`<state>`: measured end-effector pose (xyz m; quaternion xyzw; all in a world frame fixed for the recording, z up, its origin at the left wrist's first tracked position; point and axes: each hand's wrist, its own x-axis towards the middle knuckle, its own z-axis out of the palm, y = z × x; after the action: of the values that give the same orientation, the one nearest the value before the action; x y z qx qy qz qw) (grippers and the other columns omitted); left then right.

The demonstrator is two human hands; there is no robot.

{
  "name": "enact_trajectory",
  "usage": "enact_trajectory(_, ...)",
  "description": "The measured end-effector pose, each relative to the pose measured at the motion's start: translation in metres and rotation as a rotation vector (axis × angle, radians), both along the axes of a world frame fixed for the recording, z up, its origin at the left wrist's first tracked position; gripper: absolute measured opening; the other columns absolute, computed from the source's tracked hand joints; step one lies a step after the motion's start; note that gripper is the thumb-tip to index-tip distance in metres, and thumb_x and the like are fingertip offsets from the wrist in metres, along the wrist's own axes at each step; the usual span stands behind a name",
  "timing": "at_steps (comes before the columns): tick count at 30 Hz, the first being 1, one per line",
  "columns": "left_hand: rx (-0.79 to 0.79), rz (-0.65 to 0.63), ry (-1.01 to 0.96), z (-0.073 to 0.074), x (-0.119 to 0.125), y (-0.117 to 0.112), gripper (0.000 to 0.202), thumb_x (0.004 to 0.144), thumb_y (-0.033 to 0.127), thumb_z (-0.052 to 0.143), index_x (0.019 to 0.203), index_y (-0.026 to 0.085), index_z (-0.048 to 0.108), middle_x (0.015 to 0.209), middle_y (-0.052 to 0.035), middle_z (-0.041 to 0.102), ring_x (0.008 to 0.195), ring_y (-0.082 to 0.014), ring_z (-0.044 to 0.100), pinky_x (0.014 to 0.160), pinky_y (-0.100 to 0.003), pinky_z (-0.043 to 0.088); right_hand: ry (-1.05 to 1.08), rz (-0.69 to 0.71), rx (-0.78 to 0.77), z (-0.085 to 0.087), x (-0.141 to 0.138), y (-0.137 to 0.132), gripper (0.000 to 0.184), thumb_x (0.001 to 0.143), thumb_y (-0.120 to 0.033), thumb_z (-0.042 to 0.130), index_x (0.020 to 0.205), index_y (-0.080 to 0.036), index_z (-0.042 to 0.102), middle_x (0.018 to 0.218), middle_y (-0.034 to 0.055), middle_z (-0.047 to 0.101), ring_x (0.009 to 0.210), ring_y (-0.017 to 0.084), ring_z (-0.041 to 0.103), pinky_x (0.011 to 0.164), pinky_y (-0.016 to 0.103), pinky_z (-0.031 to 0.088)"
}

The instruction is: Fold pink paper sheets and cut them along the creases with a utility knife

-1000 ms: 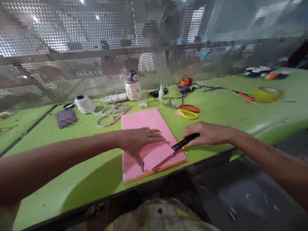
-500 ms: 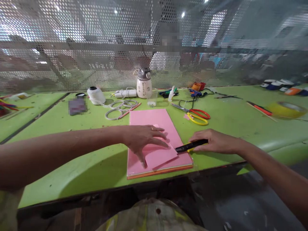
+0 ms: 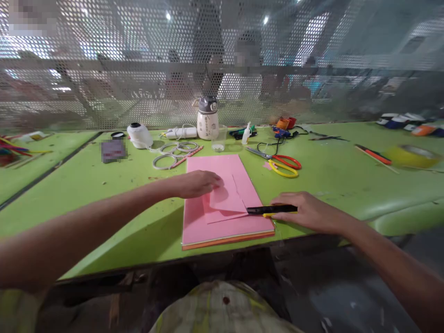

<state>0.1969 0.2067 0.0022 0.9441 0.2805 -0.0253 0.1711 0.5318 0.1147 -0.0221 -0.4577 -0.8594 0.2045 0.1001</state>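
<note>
A loose pink sheet (image 3: 225,201) is pinched at one corner by the curled fingers of the left hand (image 3: 196,183), atop the pink paper stack (image 3: 222,231) on the green table (image 3: 329,171). A black-and-yellow utility knife (image 3: 272,210) is gripped in the closed right hand (image 3: 307,213), its tip at the stack's right edge.

Black cutter (image 3: 270,210) in right hand (image 3: 308,213)
</note>
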Motion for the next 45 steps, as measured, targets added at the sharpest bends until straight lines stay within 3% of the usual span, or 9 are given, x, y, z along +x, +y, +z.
enact_trajectory(5,0.004,0.054,0.024,0.011,0.01,-0.007,0.047,0.085,0.015,0.045,0.127,0.019,0.066,0.139,-0.0054,0.064,0.126,-0.0203,0.059,0.106,-0.033,0.045,-0.013,-0.022,-0.003,0.004,-0.005,-0.007,0.039,0.095,-0.051,0.055,0.105,-0.019,0.075,0.097,0.0069,0.075,0.088,0.024,0.07,0.078,0.034,0.05)
enact_trajectory(8,0.079,0.11,0.071,0.011,0.016,-0.005,0.041,0.093,0.019,0.038,0.115,0.02,0.072,0.128,-0.0044,0.071,0.115,-0.0187,0.065,0.099,-0.03,0.048,-0.03,-0.047,-0.021,0.006,-0.007,-0.009,0.043,0.093,-0.054,0.054,0.107,-0.019,0.075,0.101,0.0076,0.075,0.092,0.026,0.07,0.081,0.035,0.05)
enact_trajectory(10,0.158,0.184,0.059,0.0,0.026,-0.006,0.043,0.1,0.03,0.033,0.123,0.018,0.067,0.129,-0.0095,0.069,0.117,-0.0229,0.064,0.1,-0.035,0.048,-0.03,-0.069,-0.022,0.006,-0.009,-0.011,0.044,0.093,-0.055,0.055,0.107,-0.02,0.075,0.106,0.0082,0.076,0.096,0.027,0.07,0.083,0.036,0.051)
enact_trajectory(13,0.256,0.231,0.012,-0.024,0.046,-0.011,0.057,0.104,0.049,0.024,0.148,0.018,0.045,0.15,-0.0127,0.051,0.14,-0.0275,0.044,0.113,-0.042,0.037,-0.032,-0.073,0.019,0.003,-0.011,-0.012,0.044,0.093,-0.056,0.054,0.105,-0.02,0.075,0.108,0.0096,0.076,0.099,0.028,0.07,0.084,0.037,0.052)
enact_trajectory(15,0.289,0.217,0.004,-0.04,0.057,-0.014,0.059,0.104,0.053,0.023,0.152,0.023,0.039,0.159,-0.0095,0.039,0.148,-0.0286,0.031,0.117,-0.046,0.03,-0.027,-0.052,0.067,0.001,-0.011,-0.012,0.042,0.094,-0.054,0.054,0.105,-0.019,0.074,0.106,0.0098,0.076,0.098,0.028,0.07,0.084,0.037,0.052)
enact_trajectory(20,0.322,0.187,0.011,-0.059,0.063,-0.016,0.056,0.105,0.051,0.023,0.152,0.025,0.039,0.163,-0.0086,0.034,0.15,-0.0302,0.028,0.118,-0.051,0.026,0.01,0.004,0.185,-0.009,-0.006,-0.015,0.032,0.096,-0.046,0.055,0.104,-0.021,0.073,0.097,0.0078,0.076,0.089,0.024,0.071,0.079,0.034,0.052)
enact_trajectory(35,0.344,0.203,0.044,-0.061,0.062,-0.014,0.057,0.105,0.05,0.021,0.154,0.025,0.038,0.164,-0.0082,0.031,0.151,-0.0303,0.026,0.119,-0.05,0.025,0.052,-0.034,0.341,-0.028,-0.001,-0.034,0.031,0.097,-0.043,0.056,0.107,-0.018,0.07,0.102,0.0116,0.075,0.095,0.027,0.07,0.087,0.039,0.053)
enact_trajectory(45,0.386,0.191,0.031,-0.062,0.063,-0.014,0.055,0.105,0.048,0.022,0.151,0.025,0.041,0.161,-0.0076,0.037,0.148,-0.029,0.031,0.116,-0.049,0.028,0.025,-0.056,0.269,-0.016,-0.018,-0.034,0.028,0.096,-0.042,0.057,0.102,-0.019,0.071,0.096,0.0098,0.076,0.088,0.025,0.071,0.081,0.036,0.053)
